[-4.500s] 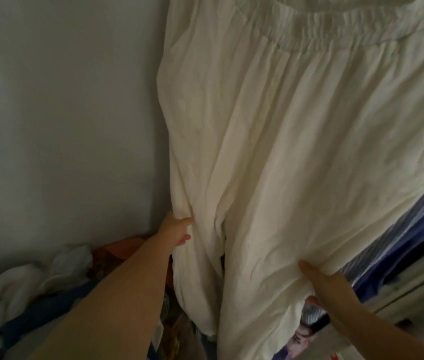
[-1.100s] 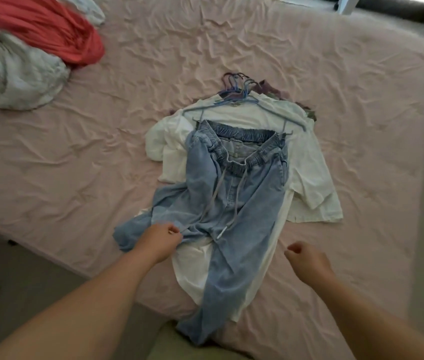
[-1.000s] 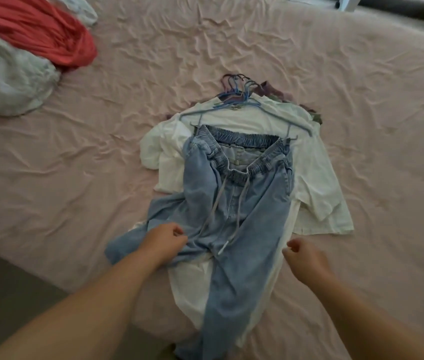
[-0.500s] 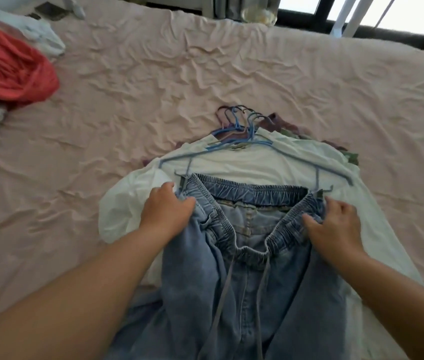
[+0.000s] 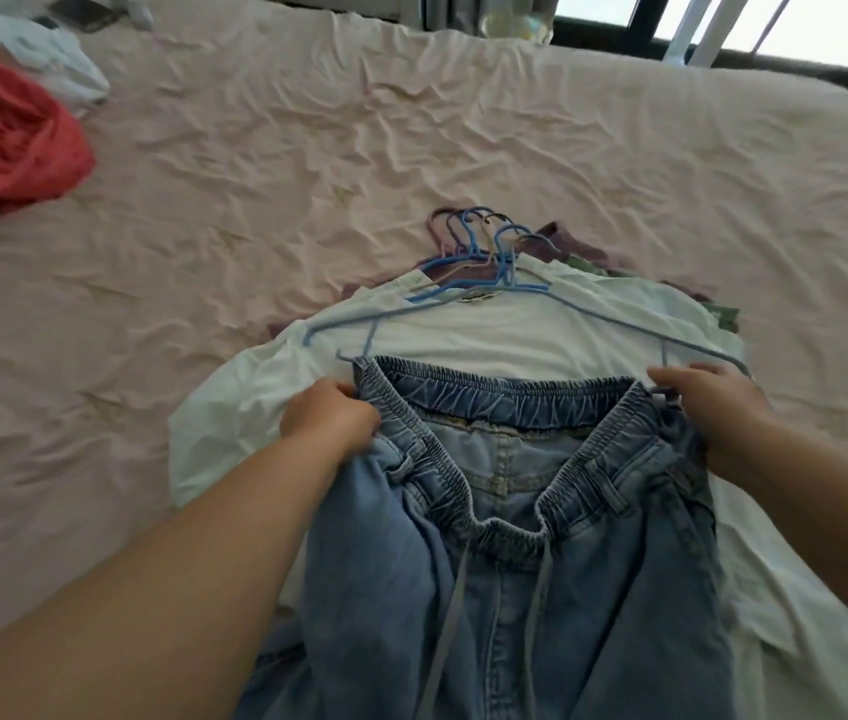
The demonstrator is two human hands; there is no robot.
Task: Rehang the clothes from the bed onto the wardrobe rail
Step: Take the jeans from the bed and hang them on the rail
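1. The denim trousers [image 5: 510, 511] lie on top of the pile of clothes in the middle of the bed [image 5: 255, 163], and their waistband is clipped to a blue hanger [image 5: 515, 304] which lies on a white shirt [image 5: 463, 340].
2. One risk is that the waistband slips out of the hanger clips when the person lifts, because the denim looks heavy and the pull goes on the cloth, not on the hook.
3. A second risk is that the blue hanger hooks [image 5: 484, 236] at the top of the pile are tangled together, so that lifting this one could drag the white shirt or the other hangers along.
4. The long legs and the drawstrings hang down over the near edge of the bed, so they could catch there or drag on the way to the wardrobe, which is not in view.
5. The left hand [image 5: 330, 420] has its fingers curled on the left end of the waistband, near the clip; its grip is closed on the trousers.
6. The right hand [image 5: 707, 397] is at the right end, with the fingers bent over the waistband and the clip; it seems to hold the trousers too, but the fingertips are hidden.
7. A red cloth [image 5: 6, 142] lies well apart, at the far left of the bed.
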